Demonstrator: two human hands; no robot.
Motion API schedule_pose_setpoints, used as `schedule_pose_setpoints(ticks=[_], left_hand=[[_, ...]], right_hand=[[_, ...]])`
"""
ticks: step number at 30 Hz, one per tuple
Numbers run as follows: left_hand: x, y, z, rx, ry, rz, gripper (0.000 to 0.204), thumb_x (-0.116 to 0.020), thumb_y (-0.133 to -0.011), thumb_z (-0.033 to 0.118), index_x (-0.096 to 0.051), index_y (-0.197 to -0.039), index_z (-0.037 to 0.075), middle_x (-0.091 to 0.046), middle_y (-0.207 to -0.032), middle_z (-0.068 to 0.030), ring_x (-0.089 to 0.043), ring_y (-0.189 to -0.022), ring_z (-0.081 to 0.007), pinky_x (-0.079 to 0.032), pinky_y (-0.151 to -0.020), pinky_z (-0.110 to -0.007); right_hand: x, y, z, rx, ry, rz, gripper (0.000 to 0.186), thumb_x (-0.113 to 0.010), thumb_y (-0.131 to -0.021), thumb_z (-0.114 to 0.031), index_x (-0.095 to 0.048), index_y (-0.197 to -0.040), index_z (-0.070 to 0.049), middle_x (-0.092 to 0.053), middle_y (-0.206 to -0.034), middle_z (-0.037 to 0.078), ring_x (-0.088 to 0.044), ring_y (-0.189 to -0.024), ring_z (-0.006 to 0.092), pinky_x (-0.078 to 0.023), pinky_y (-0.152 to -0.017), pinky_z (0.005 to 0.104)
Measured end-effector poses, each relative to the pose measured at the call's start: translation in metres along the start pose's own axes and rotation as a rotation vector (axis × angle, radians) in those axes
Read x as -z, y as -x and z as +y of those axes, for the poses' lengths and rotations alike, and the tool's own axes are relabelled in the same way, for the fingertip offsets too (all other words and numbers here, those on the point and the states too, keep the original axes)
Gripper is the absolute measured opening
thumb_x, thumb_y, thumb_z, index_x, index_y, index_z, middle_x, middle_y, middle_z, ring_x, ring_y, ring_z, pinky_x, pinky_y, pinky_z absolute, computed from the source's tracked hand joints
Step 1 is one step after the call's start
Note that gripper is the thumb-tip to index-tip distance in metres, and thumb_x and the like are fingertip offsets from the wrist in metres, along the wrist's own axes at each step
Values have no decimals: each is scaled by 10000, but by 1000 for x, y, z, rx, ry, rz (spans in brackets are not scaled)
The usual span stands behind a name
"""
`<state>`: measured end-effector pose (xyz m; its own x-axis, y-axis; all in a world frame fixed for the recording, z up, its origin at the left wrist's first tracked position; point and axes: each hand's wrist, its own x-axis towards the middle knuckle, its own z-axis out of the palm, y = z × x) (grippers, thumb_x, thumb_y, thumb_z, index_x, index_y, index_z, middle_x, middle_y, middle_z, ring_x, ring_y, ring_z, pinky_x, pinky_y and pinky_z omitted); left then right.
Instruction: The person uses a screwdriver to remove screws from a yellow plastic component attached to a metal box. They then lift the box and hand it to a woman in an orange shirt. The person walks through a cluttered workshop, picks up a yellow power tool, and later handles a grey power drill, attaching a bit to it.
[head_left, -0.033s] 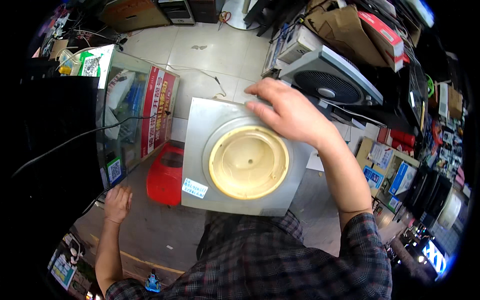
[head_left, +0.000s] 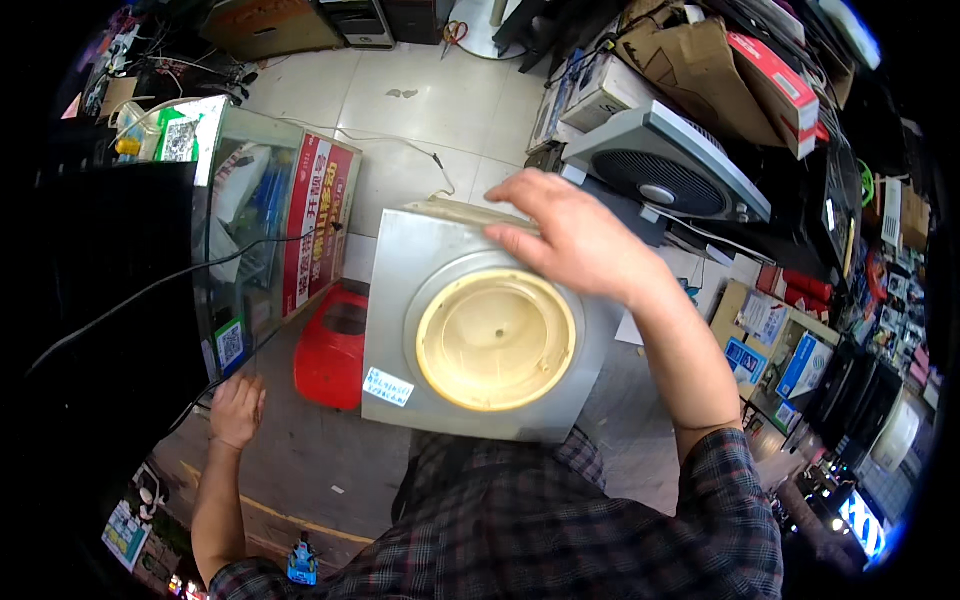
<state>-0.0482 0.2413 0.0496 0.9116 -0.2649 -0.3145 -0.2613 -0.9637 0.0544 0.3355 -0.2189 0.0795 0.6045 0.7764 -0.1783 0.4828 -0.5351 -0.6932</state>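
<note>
In front of my body stands a grey box-shaped appliance (head_left: 400,300) with a round cream-coloured basin (head_left: 497,340) sunk into its top, like a water dispenser's bottle seat. A small handwritten label sticks to its near left corner. My right hand (head_left: 570,230) is at the far right edge of this top, thumb and fingers stretched and apart; whether it presses on the edge is hard to tell. Over on the left, my left hand (head_left: 238,410) is stretched out with fingers extended, close by the near corner of a glass display case (head_left: 260,220).
A red plastic stool (head_left: 328,360) stands between the case and the appliance. At right are a grey box fan (head_left: 660,175) and a cardboard box (head_left: 690,70). A black cable (head_left: 170,280) crosses the left side. Scissors (head_left: 455,33) hang at the far side.
The grey appliance's top has shifted slightly toward me, and a strip of its far side now shows. My right hand has moved a little nearer with it. My left hand stays put.
</note>
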Motion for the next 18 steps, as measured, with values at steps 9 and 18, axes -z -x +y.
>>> schedule_pose_setpoints(ticks=[9, 18], left_hand=[[-18, 5, 0, 78, -167, -146, 287, -678, -938, 202, -663, -1193, 72, -655, -1177, -87, -597, -1190, -295, -470, -949, -441], [-16, 0, 1, 86, -305, -226, 316, -636, -956, 284, -647, -1228, 123, -650, -1199, -38, -581, -1214, -225, -432, -957, -386]], right_hand=[[-23, -32, 30, 81, -99, -206, 498, -613, -1008, -410, -650, -1231, 34, -640, -1198, 227, -608, -1169, 401, -491, -1038, 473], [-22, -47, 45, 97, -185, -299, 528, -621, -1004, -463, -661, -1213, 20, -637, -1173, 210, -607, -1139, 391, -495, -1021, 470]])
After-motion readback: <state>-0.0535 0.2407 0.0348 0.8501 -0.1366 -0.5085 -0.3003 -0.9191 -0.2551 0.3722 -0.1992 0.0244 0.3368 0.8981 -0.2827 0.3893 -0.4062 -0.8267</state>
